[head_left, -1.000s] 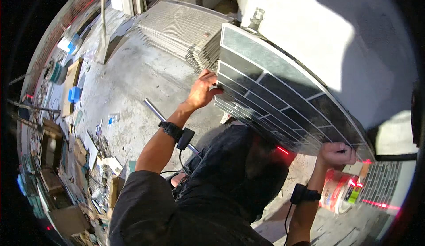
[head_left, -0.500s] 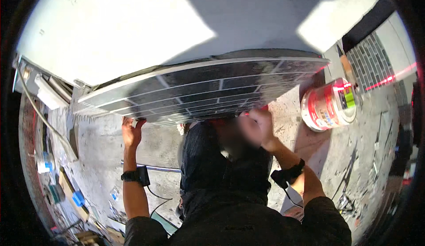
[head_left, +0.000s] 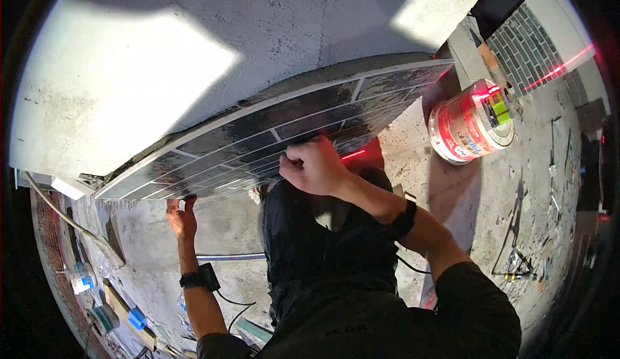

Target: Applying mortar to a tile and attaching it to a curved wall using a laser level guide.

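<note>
A wide panel of dark grey brick-pattern tiles with pale joints [head_left: 239, 144] stands along the wall in front of me. My left hand [head_left: 183, 218] is at its lower left edge, thumb and fingers apart; the fingertips meet the edge and are partly hidden. In front of the middle of the tiles, my right hand [head_left: 316, 165] is closed in a fist, knuckles close to the tile face. Nothing shows in the fist. Whether it touches the tiles is hard to tell. A red laser line [head_left: 353, 154] shows just right of this hand.
A red and white bucket [head_left: 470, 125] with a small green-labelled device [head_left: 498, 108] on top stands to the right. A striped hose or rod [head_left: 229, 257] lies by my left forearm. A pale cable [head_left: 77, 226] and a blue item [head_left: 137, 318] are farther left.
My right fist has moved up and left, from near my right knee to the middle of the tiles. My left hand stays at the panel's lower edge. The view has turned somewhat.
</note>
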`<state>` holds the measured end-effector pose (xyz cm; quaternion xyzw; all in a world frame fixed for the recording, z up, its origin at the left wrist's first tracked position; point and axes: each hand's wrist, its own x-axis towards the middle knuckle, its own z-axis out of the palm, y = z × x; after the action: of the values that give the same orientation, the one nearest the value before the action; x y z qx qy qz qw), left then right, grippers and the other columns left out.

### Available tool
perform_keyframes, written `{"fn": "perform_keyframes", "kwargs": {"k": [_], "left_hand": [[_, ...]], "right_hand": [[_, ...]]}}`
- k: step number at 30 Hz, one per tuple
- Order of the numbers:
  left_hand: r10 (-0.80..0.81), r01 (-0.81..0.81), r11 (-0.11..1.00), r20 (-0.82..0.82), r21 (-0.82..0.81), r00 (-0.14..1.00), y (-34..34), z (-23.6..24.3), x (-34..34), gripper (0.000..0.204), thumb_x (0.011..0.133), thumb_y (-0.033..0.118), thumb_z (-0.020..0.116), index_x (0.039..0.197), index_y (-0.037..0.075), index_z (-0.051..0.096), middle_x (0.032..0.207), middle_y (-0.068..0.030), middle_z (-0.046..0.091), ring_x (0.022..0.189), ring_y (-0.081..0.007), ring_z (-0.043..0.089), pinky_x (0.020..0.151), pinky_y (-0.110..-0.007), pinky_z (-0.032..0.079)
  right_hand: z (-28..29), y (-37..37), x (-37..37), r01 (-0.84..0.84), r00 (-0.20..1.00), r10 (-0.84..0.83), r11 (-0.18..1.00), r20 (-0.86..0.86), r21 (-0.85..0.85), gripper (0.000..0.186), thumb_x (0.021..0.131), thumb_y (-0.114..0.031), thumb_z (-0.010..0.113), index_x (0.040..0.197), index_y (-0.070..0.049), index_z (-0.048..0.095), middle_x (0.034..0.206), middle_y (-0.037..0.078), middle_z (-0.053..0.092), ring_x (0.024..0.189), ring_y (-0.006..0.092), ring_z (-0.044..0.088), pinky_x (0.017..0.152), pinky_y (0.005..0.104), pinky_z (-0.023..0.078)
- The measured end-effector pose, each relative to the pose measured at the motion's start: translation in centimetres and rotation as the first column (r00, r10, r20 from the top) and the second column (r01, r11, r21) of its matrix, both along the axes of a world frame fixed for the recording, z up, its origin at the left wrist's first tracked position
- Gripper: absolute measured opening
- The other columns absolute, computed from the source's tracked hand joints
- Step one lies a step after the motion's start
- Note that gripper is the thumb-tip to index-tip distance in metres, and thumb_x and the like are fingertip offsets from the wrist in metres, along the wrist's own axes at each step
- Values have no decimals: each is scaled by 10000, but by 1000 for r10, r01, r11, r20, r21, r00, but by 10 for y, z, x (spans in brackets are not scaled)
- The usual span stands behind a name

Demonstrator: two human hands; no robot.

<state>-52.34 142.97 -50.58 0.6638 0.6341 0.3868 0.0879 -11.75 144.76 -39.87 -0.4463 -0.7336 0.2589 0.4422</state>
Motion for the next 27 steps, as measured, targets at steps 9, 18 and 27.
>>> {"fn": "perform_keyframes", "kwargs": {"k": [9, 18, 27], "left_hand": [[-10, 8, 999, -42, -38, 999, 1, -5, -7, 276, 817, -27, 766, 1075, 24, 685, 1043, -147, 709, 935, -332, 676, 820, -409, 520], [-14, 13, 1000, -147, -3, 989, 0, -2, -11, 130, 826, 25, 774, 943, 36, 720, 962, -136, 732, 914, -354, 678, 806, -423, 516], [-46, 38, 998, -217, -42, 975, -1, 9, -10, 115, 808, 74, 806, 858, 11, 724, 913, -156, 732, 876, -346, 683, 761, -431, 515]], "right_hand": [[-8, 6, 10, -4, 999, 3, 1000, 40, 30, 260, 842, -172, 702, 644, -31, 609, 620, 173, 583, 607, 383, 629, 549, 426, 479], [-98, -28, 158, 582, 707, -519, 813, 480, 23, 316, 922, -389, 714, 863, -79, 699, 735, 153, 667, 669, 377, 678, 635, 463, 547], [-122, 1, 234, 353, 756, -393, 918, 524, 179, 335, 848, -359, 792, 845, -47, 669, 806, 160, 657, 794, 331, 675, 711, 411, 540]]}}
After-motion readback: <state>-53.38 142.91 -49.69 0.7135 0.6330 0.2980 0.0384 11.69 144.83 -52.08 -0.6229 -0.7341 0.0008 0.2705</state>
